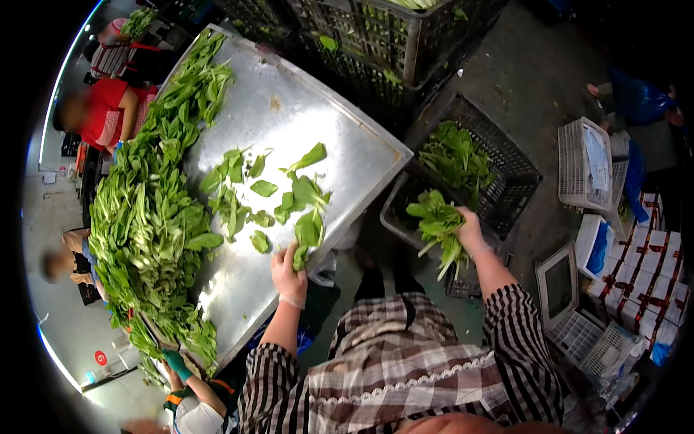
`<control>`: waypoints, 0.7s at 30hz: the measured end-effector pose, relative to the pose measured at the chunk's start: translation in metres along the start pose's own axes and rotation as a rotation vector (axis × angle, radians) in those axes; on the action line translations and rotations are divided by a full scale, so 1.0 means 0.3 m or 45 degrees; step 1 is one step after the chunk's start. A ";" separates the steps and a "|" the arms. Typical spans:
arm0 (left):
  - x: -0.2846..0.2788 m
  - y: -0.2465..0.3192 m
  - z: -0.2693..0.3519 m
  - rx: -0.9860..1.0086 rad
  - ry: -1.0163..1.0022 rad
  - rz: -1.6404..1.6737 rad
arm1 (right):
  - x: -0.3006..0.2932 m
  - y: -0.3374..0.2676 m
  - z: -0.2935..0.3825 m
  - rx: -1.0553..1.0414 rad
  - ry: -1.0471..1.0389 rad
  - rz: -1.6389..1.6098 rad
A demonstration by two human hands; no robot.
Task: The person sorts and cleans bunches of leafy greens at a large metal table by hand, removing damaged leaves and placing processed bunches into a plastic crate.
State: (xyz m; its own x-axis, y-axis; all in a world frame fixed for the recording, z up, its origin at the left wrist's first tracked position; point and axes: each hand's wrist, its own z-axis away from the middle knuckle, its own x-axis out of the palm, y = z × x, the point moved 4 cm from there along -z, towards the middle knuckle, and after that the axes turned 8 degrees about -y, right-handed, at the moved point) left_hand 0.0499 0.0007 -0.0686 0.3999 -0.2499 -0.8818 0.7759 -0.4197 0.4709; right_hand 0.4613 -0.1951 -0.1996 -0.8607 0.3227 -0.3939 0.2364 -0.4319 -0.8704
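Note:
In my right hand (470, 233) is a bunch of leafy greens (434, 217), stems pointing down, held over the near rim of a black plastic crate (501, 157). More greens (455, 157) lie inside that crate. My left hand (289, 274) is at the near edge of a metal table (347, 130), its fingers closed round a small green leaf (300, 259). Loose leaves (264, 188) are scattered on the metal just beyond it. A long heap of leafy greens (157, 217) covers the table's left side. Both hands appear to wear thin clear gloves.
Stacked black crates (379, 49) stand beyond the table. A co-worker in red (108, 114) and a person with a green glove (176, 364) are across the heap. White baskets (585, 163), strapped white boxes (645, 276) and a framed panel (558, 287) are at right.

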 end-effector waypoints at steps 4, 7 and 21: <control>-0.004 -0.017 0.035 0.016 -0.007 -0.037 | 0.087 0.156 -0.055 0.110 -0.049 0.184; 0.003 -0.015 0.012 0.044 0.012 -0.031 | 0.147 0.295 -0.097 0.233 -0.108 0.138; -0.025 -0.007 0.032 -0.013 -0.057 -0.049 | 0.257 0.453 -0.227 0.689 -0.258 0.749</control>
State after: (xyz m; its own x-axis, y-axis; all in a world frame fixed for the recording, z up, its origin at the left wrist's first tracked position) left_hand 0.0405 -0.0049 -0.0627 0.3473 -0.2728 -0.8972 0.7954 -0.4211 0.4360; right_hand 0.4577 -0.1715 -0.3684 -0.7410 -0.2186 -0.6350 0.4685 -0.8457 -0.2556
